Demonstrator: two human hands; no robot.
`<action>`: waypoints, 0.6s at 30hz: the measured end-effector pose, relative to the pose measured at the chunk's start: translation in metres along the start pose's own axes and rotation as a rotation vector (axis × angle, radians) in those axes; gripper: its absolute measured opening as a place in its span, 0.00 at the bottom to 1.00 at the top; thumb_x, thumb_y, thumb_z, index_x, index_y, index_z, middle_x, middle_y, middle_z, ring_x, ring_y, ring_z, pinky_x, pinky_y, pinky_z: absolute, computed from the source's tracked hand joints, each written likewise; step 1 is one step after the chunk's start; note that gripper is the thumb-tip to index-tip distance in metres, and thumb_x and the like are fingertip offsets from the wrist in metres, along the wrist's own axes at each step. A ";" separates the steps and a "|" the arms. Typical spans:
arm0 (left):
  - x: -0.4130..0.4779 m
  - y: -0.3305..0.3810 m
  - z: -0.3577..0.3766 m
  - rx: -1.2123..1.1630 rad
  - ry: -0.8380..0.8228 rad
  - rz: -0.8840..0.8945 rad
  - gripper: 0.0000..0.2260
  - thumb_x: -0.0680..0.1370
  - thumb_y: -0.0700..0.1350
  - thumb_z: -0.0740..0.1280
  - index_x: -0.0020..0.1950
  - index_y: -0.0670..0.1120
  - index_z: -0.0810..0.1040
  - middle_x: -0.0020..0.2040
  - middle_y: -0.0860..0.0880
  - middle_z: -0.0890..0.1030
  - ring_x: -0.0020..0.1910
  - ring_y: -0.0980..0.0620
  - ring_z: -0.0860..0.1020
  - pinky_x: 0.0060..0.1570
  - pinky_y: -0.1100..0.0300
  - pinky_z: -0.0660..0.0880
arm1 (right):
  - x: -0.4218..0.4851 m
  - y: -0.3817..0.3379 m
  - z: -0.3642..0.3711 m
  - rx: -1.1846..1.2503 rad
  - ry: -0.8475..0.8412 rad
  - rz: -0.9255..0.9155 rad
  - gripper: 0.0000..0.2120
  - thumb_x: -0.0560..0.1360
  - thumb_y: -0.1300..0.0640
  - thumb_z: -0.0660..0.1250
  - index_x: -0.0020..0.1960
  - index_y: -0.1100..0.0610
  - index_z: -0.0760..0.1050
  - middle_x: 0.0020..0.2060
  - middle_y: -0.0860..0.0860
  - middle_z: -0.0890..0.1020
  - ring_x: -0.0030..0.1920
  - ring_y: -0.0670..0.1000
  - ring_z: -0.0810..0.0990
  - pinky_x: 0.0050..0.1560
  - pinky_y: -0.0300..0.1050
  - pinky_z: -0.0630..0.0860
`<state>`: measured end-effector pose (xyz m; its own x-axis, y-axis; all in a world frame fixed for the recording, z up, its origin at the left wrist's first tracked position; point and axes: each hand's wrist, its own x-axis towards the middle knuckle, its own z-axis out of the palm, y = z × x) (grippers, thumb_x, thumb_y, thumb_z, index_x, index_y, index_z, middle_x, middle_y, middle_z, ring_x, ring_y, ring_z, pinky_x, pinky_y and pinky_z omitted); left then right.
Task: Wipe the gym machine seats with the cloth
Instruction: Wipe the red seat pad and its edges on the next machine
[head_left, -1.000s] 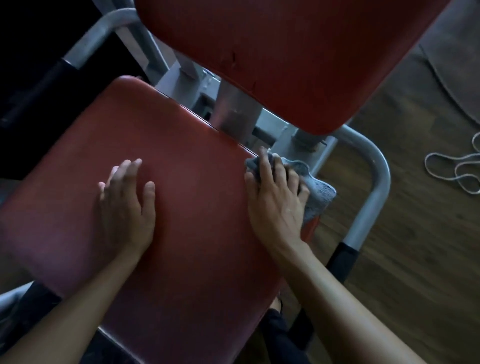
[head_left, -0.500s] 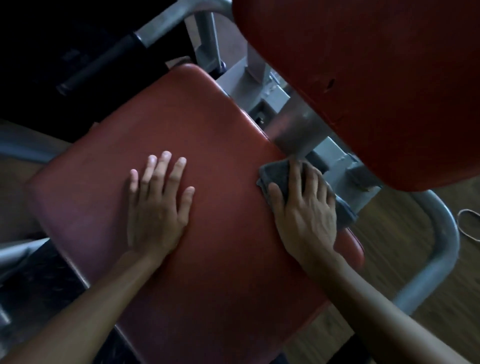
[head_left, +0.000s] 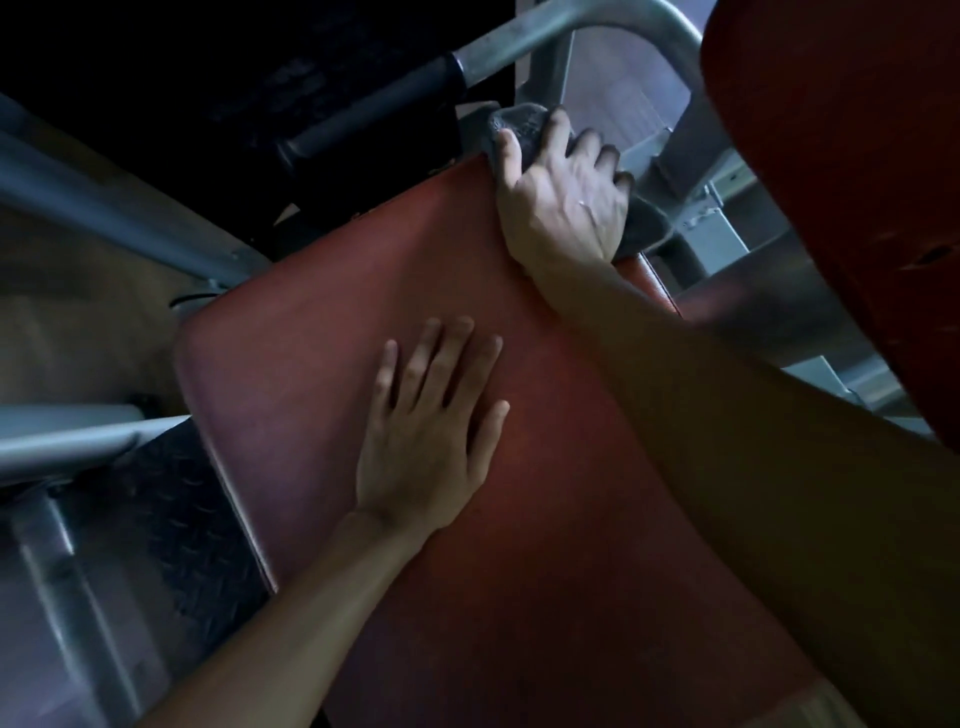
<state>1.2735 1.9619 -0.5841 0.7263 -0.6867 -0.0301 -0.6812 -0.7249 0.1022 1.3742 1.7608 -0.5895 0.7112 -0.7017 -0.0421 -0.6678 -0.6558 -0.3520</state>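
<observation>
A red padded seat (head_left: 322, 332) fills the middle of the head view, with the red backrest (head_left: 841, 182) rising at the right. My right hand (head_left: 566, 192) presses a grey cloth (head_left: 519, 124) against the seat's far corner, fingers curled over the cloth and the seat edge. Part of the cloth pokes out beyond the knuckles toward the frame. My left hand (head_left: 431, 426) lies flat on the middle of the seat, fingers spread, holding nothing.
A grey metal handle bar with a black grip (head_left: 374, 109) runs across the top left. Grey frame tubes (head_left: 104, 208) and a black tread plate (head_left: 171, 509) lie left of the seat. Grey brackets (head_left: 727, 218) sit between seat and backrest.
My right hand has slid the cloth along the seat's back edge to the far corner. The left hand stays flat on the seat while the view has swung left.
</observation>
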 end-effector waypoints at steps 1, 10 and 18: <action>0.000 -0.001 0.000 -0.002 0.000 0.001 0.24 0.82 0.57 0.54 0.77 0.51 0.62 0.78 0.48 0.62 0.78 0.47 0.57 0.76 0.43 0.53 | -0.002 0.002 0.000 -0.001 -0.012 -0.036 0.32 0.80 0.35 0.47 0.77 0.53 0.61 0.69 0.56 0.72 0.69 0.57 0.69 0.68 0.55 0.63; -0.003 -0.003 -0.002 -0.251 0.137 -0.056 0.18 0.80 0.48 0.60 0.70 0.47 0.73 0.73 0.48 0.71 0.75 0.49 0.64 0.76 0.47 0.56 | -0.157 0.089 -0.029 -0.163 -0.022 -0.274 0.32 0.82 0.37 0.47 0.80 0.52 0.54 0.80 0.57 0.55 0.80 0.57 0.51 0.78 0.57 0.51; -0.134 -0.002 -0.006 -0.235 0.059 -0.116 0.20 0.83 0.46 0.55 0.75 0.47 0.66 0.77 0.49 0.64 0.78 0.49 0.58 0.77 0.47 0.54 | -0.313 0.091 -0.042 -0.124 -0.201 -0.223 0.33 0.81 0.36 0.50 0.81 0.50 0.51 0.81 0.56 0.51 0.80 0.56 0.47 0.79 0.56 0.44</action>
<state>1.1785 2.0558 -0.5741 0.8073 -0.5902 0.0017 -0.5577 -0.7619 0.3294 1.0811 1.9091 -0.5689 0.8641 -0.4757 -0.1646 -0.5031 -0.8250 -0.2572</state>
